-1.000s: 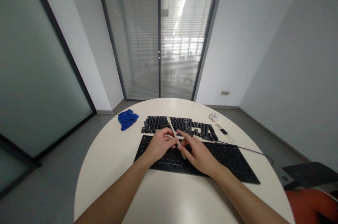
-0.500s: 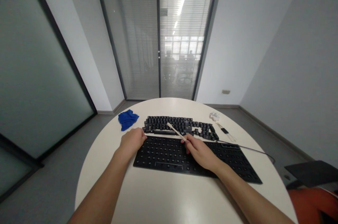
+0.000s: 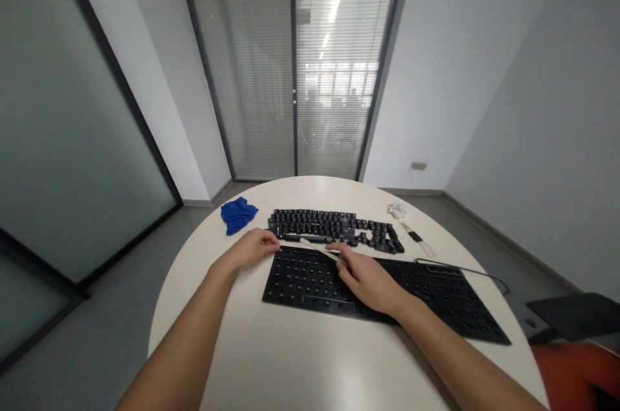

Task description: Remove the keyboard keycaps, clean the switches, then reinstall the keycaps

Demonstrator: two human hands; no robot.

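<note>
A black keyboard base (image 3: 305, 278) without keycaps lies slightly askew across the table in front of me. My left hand (image 3: 252, 248) is at its upper left corner, with bent fingers and the fingertips closed against that corner. Over the middle of the base, my right hand (image 3: 365, 278) grips a thin cream-white stick with a thicker tip, which looks like a cotton swab (image 3: 317, 247). The swab points left, low over the base's far edge. Just beyond the base, the black keycaps (image 3: 314, 223) are laid out in keyboard order.
On the round white table (image 3: 290, 359), a blue cloth (image 3: 238, 214) lies at the left. A crumpled whitish item (image 3: 397, 209) and a wire tool with a black band (image 3: 415, 236) lie at the right. A black cable (image 3: 479, 273) runs off the right edge, near a red chair (image 3: 566, 375).
The keyboard base has slid to the right and turned a little. My right hand has lowered the swab's tip toward the base's far edge. My left hand has shifted slightly right.
</note>
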